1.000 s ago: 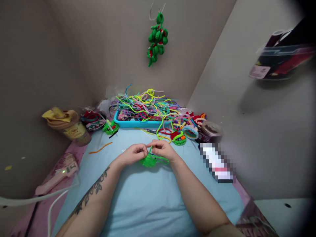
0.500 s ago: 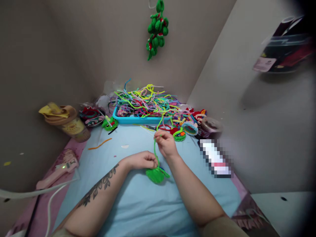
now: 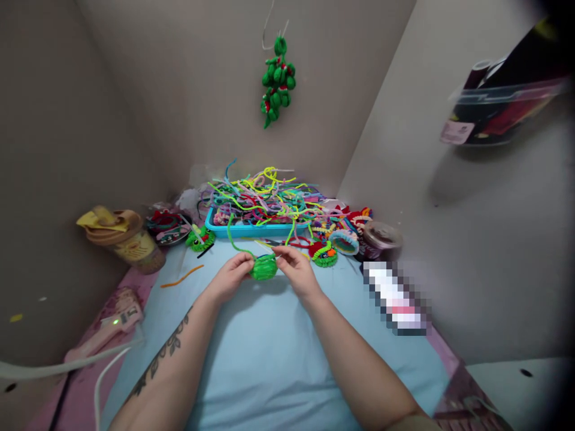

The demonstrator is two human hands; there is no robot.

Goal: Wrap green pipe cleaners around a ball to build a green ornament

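Observation:
Between my two hands is a small rounded green piece [image 3: 263, 267] that looks made of pipe cleaners, held up over the blue cloth [image 3: 269, 347]. My left hand [image 3: 233, 275] pinches its left side, and a loose green strand [image 3: 233, 236] curves up from there toward the tray. At its upper right edge, the fingers of my right hand [image 3: 294, 266] are closed on the piece. A bit of dark blue shows along its top. Red-handled scissors [image 3: 299, 242] lie just beyond my right hand, partly hidden.
A blue tray [image 3: 256, 231] heaped with colourful pipe cleaners stands at the back. Finished fuzzy figures [image 3: 324, 254] lie beside it. At left are a cup [image 3: 130, 239], an orange strip [image 3: 182, 276] and a pink glue gun [image 3: 108, 326]; at right, a jar [image 3: 381, 236] and a blurred phone [image 3: 395, 299].
The green piece has been lifted away from me and turned. My right hand has let go of the upright strand and now grips the piece's edge; the strand now hangs at the left.

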